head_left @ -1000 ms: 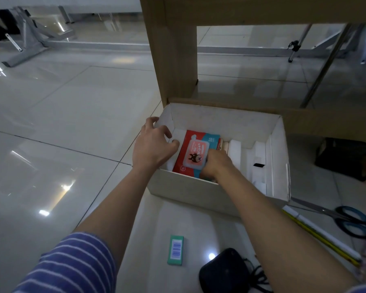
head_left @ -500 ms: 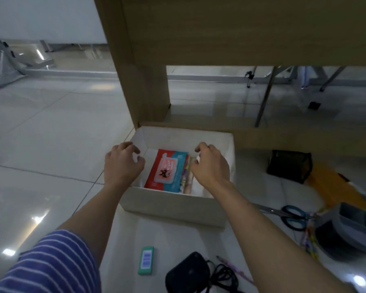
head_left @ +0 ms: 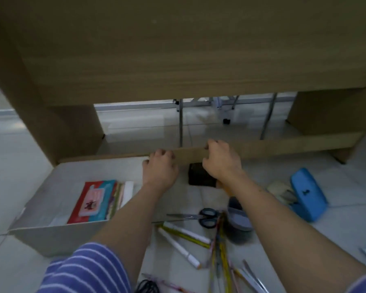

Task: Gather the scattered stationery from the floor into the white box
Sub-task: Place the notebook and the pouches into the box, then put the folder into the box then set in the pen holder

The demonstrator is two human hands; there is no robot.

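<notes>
One white box (head_left: 57, 235) on the floor, down-left of both hands, with one red packet (head_left: 89, 203) inside. One pair of scissors (head_left: 199, 216), two white markers (head_left: 179, 246) below, between the forearms. Left hand (head_left: 160, 169) and right hand (head_left: 221, 159) reaching forward, fingers loosely curled, gripping nothing.

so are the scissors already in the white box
No, the scissors lie on the floor to the right of the white box, beside the markers.
</notes>
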